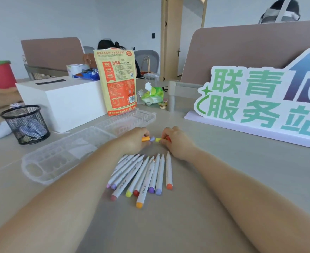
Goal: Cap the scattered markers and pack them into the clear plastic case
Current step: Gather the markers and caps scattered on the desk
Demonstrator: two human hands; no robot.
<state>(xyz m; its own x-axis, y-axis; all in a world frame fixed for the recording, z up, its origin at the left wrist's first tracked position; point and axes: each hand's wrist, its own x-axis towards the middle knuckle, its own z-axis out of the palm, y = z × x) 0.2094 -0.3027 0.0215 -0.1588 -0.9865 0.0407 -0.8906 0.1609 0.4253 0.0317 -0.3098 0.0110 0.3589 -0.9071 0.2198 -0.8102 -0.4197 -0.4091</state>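
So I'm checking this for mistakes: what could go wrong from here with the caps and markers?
A mismatch: the left hand pinches an orange cap and the right hand a yellow cap, while the markers lie fanned with similar purple and orange ends. Their far tips look bare, so a wrist may smudge ink. Loose markers might roll.

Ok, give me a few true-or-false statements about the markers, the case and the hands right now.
The case lies open. True.
The markers are in the case. False: they lie on the table beside it.
The left hand holds an orange cap. True.
The right hand is empty. False: it pinches a yellow cap.
The mesh cup stands right of the markers. False: it stands to their left.
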